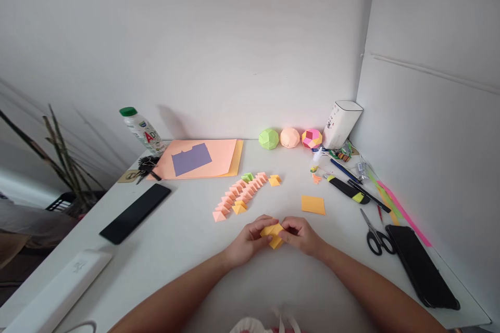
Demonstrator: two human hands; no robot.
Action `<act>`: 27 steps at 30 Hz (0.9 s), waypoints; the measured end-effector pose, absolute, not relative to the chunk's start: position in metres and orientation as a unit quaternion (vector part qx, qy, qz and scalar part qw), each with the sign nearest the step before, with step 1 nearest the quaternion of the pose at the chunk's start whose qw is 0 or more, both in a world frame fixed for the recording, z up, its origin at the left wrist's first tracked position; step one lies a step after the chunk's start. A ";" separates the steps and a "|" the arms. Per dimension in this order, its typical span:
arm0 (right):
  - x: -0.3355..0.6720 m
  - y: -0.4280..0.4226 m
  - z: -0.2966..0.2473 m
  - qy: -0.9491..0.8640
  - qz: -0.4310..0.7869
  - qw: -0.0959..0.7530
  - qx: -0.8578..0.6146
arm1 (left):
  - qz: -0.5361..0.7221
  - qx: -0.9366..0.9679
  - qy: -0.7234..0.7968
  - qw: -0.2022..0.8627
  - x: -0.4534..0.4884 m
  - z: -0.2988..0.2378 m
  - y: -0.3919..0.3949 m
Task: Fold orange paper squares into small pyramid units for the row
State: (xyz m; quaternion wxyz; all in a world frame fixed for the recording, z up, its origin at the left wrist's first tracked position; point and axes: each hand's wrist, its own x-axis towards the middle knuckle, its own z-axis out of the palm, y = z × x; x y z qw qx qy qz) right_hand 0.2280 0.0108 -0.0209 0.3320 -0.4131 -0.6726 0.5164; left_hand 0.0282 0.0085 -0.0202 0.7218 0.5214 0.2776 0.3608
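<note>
A small folded piece of yellow-orange paper (272, 235) is pinched between both hands near the front of the white table. My left hand (247, 242) grips its left side, thumb on top. My right hand (302, 235) holds the right edge between thumb and bent fingers. Just beyond lies a flat orange paper rectangle (313, 205). To the left, folded peach paper units (234, 192) stand in two slanting rows, with a few green (247, 177) and orange ones (239, 208) among them. Another orange folded unit (274, 180) sits apart, right of the rows.
Three paper balls (289, 138) line the wall. Peach sheets (222, 153) with a purple piece (192, 159), a bottle (142, 132) and keys (147, 165) lie back left. Scissors (375, 237), a cutter (347, 189) and a black phone (422, 266) are right; a dark slab (136, 213) lies left.
</note>
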 end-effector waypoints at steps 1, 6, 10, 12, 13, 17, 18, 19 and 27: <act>0.228 0.011 -0.020 -0.674 0.511 0.339 -0.411 | 0.362 0.517 0.280 0.723 0.028 -0.020 0.009; 0.229 0.012 -0.019 -0.669 0.511 0.348 -0.413 | 0.363 0.496 0.302 0.729 0.029 -0.020 0.009; 0.229 0.012 -0.019 -0.662 0.516 0.355 -0.412 | 0.351 0.527 0.318 0.705 0.030 -0.020 0.008; 0.229 0.011 -0.019 -0.654 0.524 0.355 -0.415 | 0.340 0.545 0.335 0.690 0.031 -0.020 0.007; 0.229 0.011 -0.019 -0.648 0.529 0.355 -0.417 | 0.334 0.552 0.345 0.682 0.032 -0.019 0.007; 0.229 0.010 -0.020 -0.614 0.559 0.350 -0.433 | 0.317 0.573 0.375 0.657 0.034 -0.016 0.005; 0.229 0.010 -0.021 -0.606 0.566 0.348 -0.437 | 0.314 0.578 0.377 0.652 0.034 -0.015 0.004; 0.229 0.010 -0.021 -0.599 0.571 0.346 -0.443 | 0.310 0.585 0.380 0.646 0.035 -0.014 0.004; 0.229 0.010 -0.024 -0.578 0.576 0.357 -0.455 | 0.288 0.653 0.382 0.587 0.036 -0.010 0.002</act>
